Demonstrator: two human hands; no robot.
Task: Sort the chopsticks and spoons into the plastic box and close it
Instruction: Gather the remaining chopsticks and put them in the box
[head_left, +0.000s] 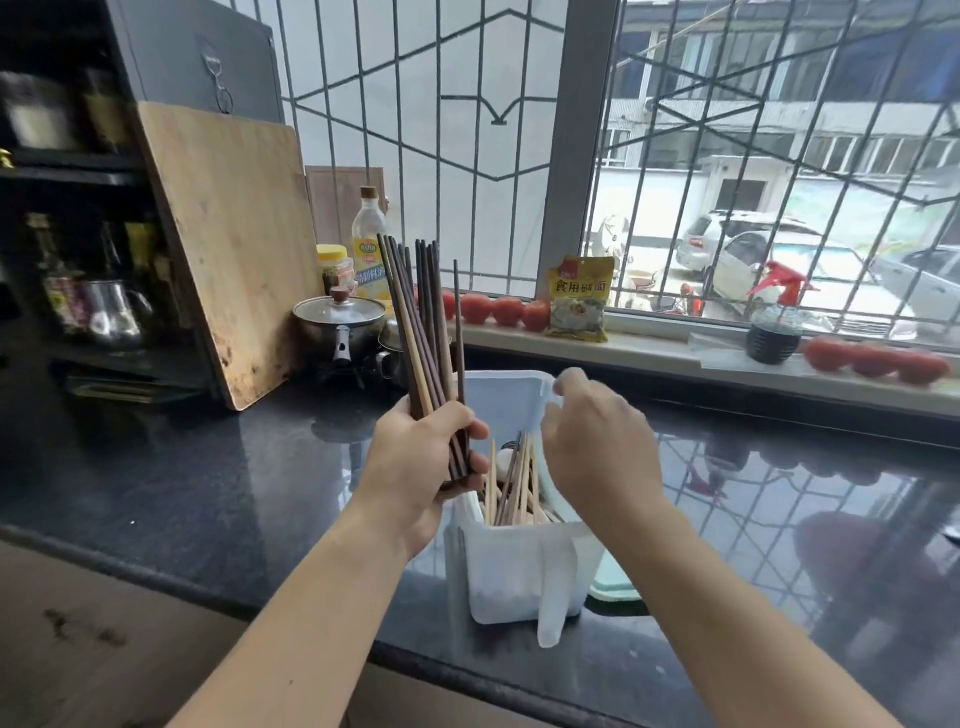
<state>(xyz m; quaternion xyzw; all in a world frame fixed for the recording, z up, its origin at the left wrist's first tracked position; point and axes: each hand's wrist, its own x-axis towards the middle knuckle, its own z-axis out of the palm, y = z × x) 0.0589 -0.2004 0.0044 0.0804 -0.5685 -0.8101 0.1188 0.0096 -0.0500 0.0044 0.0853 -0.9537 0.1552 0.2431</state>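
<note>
**Dark chopsticks upright, box straight below**

Polished black stone makes up the bench (218, 467), running under a barred window in a kitchen. From the head camera we see our left hand (421, 462) clenched round a bundle of dark chopsticks (423, 332), their long axis nearly vertical, tips fanned upward, lower ends just above the near left corner of the plastic box (519, 566). The box stands between our two forearms, already holding pale chopsticks (519, 478) and what looks like a white spoon (504, 460), partly hidden. Our right hand (597, 441) hovers over the box's right side, fingers loosely curled and grasping nothing. We judge the bundle needs only a short drop down and rightward; the pale sticks leaning inside could snag it. A lidded pot (340, 325), a cutting board (234, 249) and an oil bottle (370, 244) stand well behind, out of the way. Whether the pale green piece (613, 584) beside the box is its lid, we cannot tell.
</note>
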